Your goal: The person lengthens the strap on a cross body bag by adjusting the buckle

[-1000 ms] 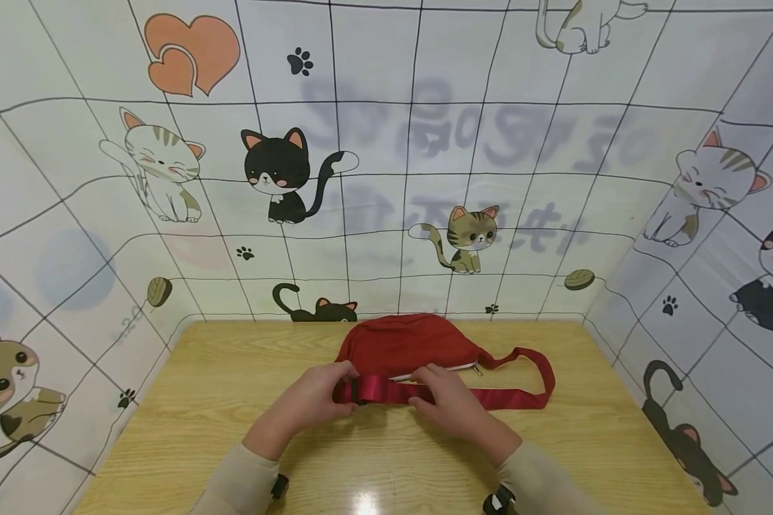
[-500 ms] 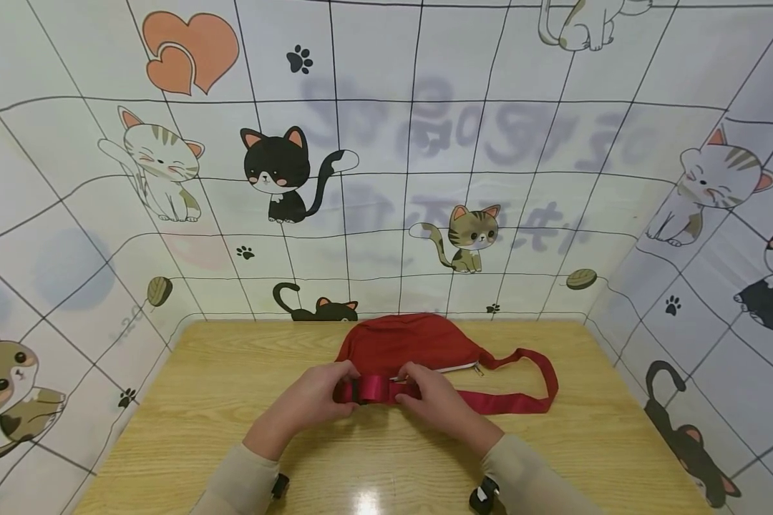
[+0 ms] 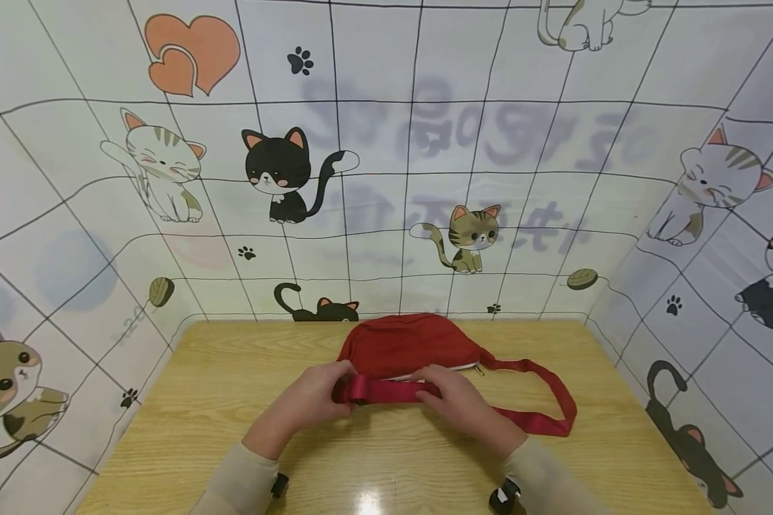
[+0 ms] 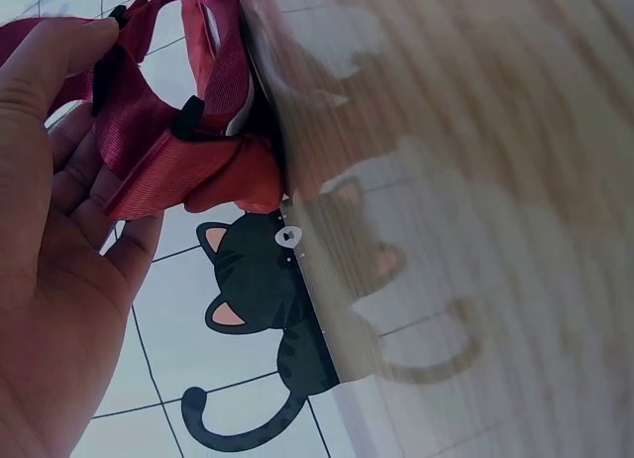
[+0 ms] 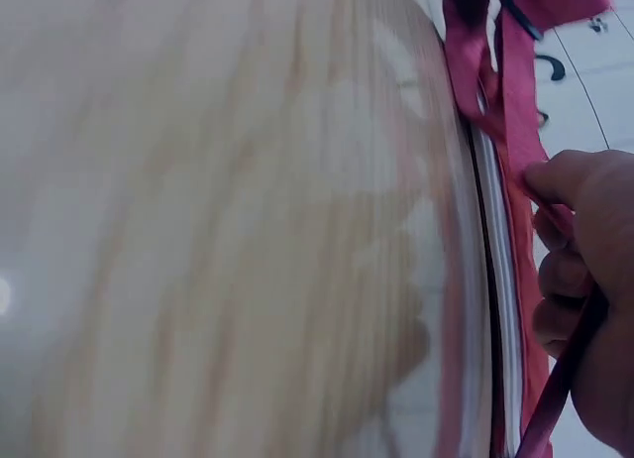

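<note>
A red waist bag [image 3: 406, 347] lies at the back of the table, its white zipper edge facing me. In front of it my left hand [image 3: 318, 393] pinches the dark red strap [image 3: 393, 391] by a black plastic piece [image 4: 102, 76], thumb on top in the left wrist view. A second black piece [image 4: 188, 119] sits on the webbing nearby. My right hand [image 3: 454, 397] grips the strap farther right, fingers curled round it in the right wrist view. Between the hands the strap runs straight, with a small loop [image 3: 359, 388] standing beside the left fingers.
The strap's slack [image 3: 563, 400] curves out on the right side of the wooden table [image 3: 232, 357] and back to the bag. A cat-printed cloth wall [image 3: 386, 179] rises right behind the bag and along both sides.
My right hand first slid left along the strap, then moved back right. The loop beside the left hand has shrunk, and the slack at right reaches farther out. The left hand stays put.
</note>
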A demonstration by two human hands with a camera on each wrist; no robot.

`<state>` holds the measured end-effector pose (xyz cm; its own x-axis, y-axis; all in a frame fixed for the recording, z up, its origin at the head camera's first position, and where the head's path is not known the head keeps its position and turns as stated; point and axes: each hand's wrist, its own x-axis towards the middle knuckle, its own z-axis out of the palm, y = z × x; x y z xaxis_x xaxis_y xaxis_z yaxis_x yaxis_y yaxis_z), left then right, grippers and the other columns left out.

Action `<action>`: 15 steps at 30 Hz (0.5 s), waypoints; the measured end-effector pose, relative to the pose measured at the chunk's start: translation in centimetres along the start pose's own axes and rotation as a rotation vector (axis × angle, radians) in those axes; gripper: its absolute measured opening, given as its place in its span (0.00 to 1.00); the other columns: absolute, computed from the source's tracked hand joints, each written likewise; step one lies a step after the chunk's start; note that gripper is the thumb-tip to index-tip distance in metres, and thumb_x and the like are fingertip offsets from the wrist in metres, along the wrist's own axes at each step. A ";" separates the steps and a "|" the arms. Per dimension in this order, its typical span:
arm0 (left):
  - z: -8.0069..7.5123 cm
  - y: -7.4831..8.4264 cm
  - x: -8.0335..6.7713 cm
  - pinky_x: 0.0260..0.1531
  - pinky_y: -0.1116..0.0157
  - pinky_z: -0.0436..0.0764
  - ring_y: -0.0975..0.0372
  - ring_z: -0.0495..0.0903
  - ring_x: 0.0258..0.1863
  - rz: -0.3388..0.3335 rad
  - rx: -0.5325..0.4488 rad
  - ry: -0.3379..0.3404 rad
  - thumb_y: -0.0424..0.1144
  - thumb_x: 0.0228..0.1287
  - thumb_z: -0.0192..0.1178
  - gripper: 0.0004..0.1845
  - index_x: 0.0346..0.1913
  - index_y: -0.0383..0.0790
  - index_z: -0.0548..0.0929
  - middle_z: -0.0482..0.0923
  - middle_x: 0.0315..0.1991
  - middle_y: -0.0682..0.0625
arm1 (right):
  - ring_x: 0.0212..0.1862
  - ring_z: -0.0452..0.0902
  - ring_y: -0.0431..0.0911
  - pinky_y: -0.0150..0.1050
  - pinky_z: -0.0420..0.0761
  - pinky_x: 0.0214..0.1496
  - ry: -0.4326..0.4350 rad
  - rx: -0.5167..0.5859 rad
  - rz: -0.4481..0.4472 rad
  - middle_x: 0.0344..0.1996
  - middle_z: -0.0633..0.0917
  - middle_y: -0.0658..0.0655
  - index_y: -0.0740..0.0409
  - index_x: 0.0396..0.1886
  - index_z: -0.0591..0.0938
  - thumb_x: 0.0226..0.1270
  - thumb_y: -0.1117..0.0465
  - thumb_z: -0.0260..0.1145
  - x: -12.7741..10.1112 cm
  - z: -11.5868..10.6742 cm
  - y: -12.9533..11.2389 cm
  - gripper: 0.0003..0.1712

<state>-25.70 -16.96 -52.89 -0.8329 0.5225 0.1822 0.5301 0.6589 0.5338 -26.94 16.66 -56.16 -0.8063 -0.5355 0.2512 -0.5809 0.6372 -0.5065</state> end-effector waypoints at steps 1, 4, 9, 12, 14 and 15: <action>0.0 0.0 0.0 0.37 0.65 0.81 0.66 0.78 0.36 -0.003 -0.006 -0.002 0.34 0.58 0.82 0.23 0.50 0.54 0.81 0.80 0.36 0.63 | 0.57 0.85 0.44 0.51 0.85 0.62 0.003 -0.021 0.008 0.54 0.89 0.45 0.48 0.60 0.88 0.78 0.60 0.75 -0.3 -0.3 0.3 0.15; -0.1 0.0 0.0 0.37 0.65 0.81 0.65 0.79 0.37 -0.018 -0.015 -0.014 0.35 0.59 0.82 0.22 0.50 0.55 0.81 0.81 0.37 0.62 | 0.58 0.86 0.46 0.53 0.86 0.62 0.011 -0.093 0.025 0.54 0.89 0.46 0.48 0.59 0.88 0.76 0.61 0.77 -1.3 -1.3 1.4 0.15; -0.2 0.2 -0.1 0.37 0.65 0.81 0.63 0.80 0.37 -0.029 -0.029 -0.027 0.37 0.61 0.83 0.22 0.53 0.52 0.82 0.82 0.39 0.60 | 0.61 0.86 0.50 0.55 0.85 0.63 0.016 -0.184 0.064 0.56 0.90 0.50 0.49 0.58 0.88 0.74 0.61 0.78 -2.8 -2.7 3.0 0.16; -0.2 0.3 0.0 0.36 0.65 0.81 0.64 0.80 0.37 -0.037 -0.029 -0.030 0.38 0.62 0.83 0.22 0.54 0.51 0.83 0.81 0.39 0.61 | 0.61 0.86 0.50 0.56 0.85 0.64 0.013 -0.200 0.079 0.55 0.90 0.50 0.48 0.57 0.88 0.73 0.61 0.79 -3.4 -3.4 3.6 0.16; -0.2 0.3 0.0 0.36 0.65 0.81 0.64 0.80 0.37 -0.039 -0.029 -0.032 0.39 0.62 0.83 0.22 0.54 0.51 0.83 0.81 0.39 0.61 | 0.59 0.86 0.49 0.55 0.85 0.62 0.009 -0.207 0.084 0.54 0.90 0.49 0.48 0.57 0.88 0.73 0.61 0.79 -3.7 -3.6 3.9 0.16; -0.2 0.3 0.0 0.36 0.65 0.81 0.65 0.80 0.36 -0.038 -0.029 -0.032 0.39 0.62 0.83 0.22 0.54 0.51 0.82 0.81 0.39 0.61 | 0.58 0.87 0.49 0.55 0.86 0.62 0.006 -0.210 0.086 0.53 0.90 0.48 0.48 0.57 0.88 0.73 0.61 0.79 -3.8 -3.8 4.0 0.15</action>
<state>-25.61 -16.87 -52.58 -0.8467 0.5146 0.1352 0.4928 0.6627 0.5639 -26.66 23.32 -56.02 -0.8544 -0.4711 0.2192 -0.5195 0.7823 -0.3437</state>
